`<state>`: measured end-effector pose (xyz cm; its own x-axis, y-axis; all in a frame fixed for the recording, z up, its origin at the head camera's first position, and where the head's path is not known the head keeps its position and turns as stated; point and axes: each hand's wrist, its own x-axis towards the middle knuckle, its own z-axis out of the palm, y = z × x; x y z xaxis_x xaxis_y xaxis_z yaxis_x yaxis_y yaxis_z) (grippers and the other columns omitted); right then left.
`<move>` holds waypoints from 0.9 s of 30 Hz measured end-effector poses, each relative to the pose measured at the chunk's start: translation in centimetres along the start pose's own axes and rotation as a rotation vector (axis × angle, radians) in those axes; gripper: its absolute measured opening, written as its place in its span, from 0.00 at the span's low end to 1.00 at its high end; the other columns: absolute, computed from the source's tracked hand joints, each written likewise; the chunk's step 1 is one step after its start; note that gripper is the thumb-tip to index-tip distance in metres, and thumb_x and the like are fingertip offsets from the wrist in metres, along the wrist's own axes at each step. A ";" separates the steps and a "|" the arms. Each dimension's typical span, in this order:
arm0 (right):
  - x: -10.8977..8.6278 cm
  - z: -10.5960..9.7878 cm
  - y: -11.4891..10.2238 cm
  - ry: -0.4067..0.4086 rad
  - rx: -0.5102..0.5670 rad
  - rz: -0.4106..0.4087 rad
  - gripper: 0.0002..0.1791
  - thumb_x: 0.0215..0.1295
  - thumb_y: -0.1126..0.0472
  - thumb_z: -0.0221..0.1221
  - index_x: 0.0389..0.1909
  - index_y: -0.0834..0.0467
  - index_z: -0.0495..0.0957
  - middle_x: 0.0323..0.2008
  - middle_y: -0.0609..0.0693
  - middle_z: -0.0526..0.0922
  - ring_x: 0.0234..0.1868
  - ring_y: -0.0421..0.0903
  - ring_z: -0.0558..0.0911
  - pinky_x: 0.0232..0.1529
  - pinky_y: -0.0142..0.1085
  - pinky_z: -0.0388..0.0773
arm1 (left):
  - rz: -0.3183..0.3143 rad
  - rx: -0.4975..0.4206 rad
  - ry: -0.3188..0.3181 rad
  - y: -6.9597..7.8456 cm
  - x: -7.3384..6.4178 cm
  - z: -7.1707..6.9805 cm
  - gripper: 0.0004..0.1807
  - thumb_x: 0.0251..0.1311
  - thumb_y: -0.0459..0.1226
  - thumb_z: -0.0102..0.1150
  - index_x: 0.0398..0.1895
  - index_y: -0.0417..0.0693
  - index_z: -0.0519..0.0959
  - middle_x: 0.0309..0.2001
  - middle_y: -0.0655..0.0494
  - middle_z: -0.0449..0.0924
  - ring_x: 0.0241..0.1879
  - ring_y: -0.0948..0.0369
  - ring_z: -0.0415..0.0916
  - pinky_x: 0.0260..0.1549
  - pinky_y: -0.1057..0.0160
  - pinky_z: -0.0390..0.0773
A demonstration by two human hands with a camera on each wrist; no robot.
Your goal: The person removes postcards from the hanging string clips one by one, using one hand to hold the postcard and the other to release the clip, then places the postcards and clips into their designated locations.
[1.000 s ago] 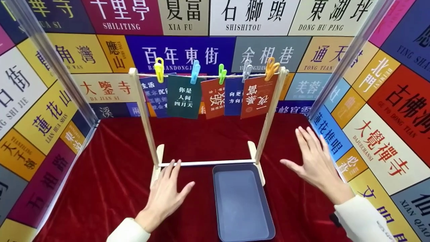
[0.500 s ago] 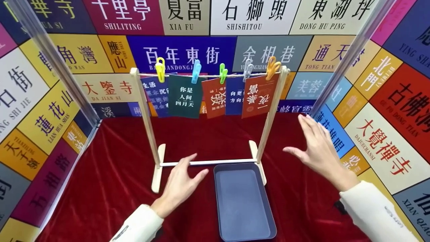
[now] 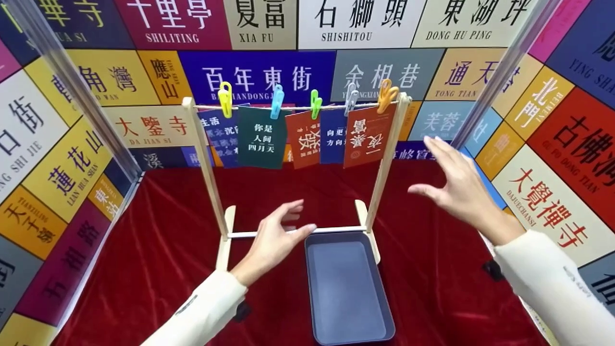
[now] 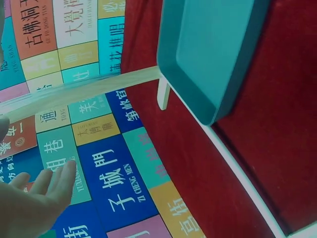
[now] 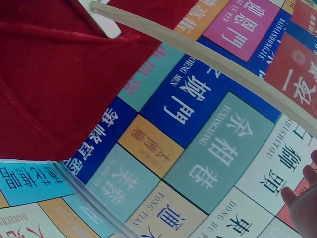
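Observation:
My left hand (image 3: 275,235) is in front of the wooden rack's bottom bar (image 3: 338,230), near the tray's far left corner, fingers loosely bent and holding nothing. My right hand (image 3: 461,187) is raised to the right of the rack's right post (image 3: 384,168), thumb apart and nothing in it. Cards hang from the rack's string under coloured clothespins: a dark green card (image 3: 262,139) below a blue clothespin (image 3: 276,102), a red card (image 3: 367,139) below an orange clothespin (image 3: 386,97). Between them hang a smaller red card (image 3: 302,139) and a blue card (image 3: 332,139). Another blue card (image 3: 218,137) hangs leftmost.
A grey-blue tray (image 3: 348,288) lies on the red cloth (image 3: 144,269), close to the rack's right foot (image 3: 372,245). Walls covered in lettered panels (image 3: 259,77) stand behind and on both sides, with clear corner posts (image 3: 495,81).
My left hand has moved up and right, from the rack's left foot toward the tray. The right hand has risen. Cards, clothespins and tray stay in place.

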<state>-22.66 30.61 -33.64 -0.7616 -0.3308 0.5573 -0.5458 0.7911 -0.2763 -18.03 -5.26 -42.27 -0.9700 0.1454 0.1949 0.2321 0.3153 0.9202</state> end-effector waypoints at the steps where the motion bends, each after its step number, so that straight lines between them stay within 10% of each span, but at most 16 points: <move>1: 0.4 -0.2 -0.1 -0.003 0.007 0.004 0.55 0.45 0.57 0.78 0.75 0.58 0.61 0.73 0.62 0.66 0.75 0.62 0.63 0.74 0.66 0.57 | 0.003 -0.012 -0.004 0.1 0.3 0.2 0.31 0.57 0.42 0.73 0.64 0.50 0.76 0.59 0.49 0.81 0.57 0.53 0.80 0.55 0.58 0.85; 27: 8.8 -3.4 -2.4 -0.162 0.073 0.155 0.54 0.56 0.54 0.73 0.79 0.50 0.51 0.78 0.59 0.56 0.77 0.62 0.58 0.79 0.63 0.50 | -0.008 -0.199 0.038 3.2 7.1 3.7 0.28 0.57 0.35 0.73 0.62 0.45 0.78 0.56 0.45 0.84 0.57 0.54 0.81 0.57 0.61 0.83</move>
<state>-26.84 27.55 -25.44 -0.8811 -0.2911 0.3728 -0.4374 0.8016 -0.4076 -23.92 0.27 -39.22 -0.9746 0.1070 0.1967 0.2094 0.1238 0.9700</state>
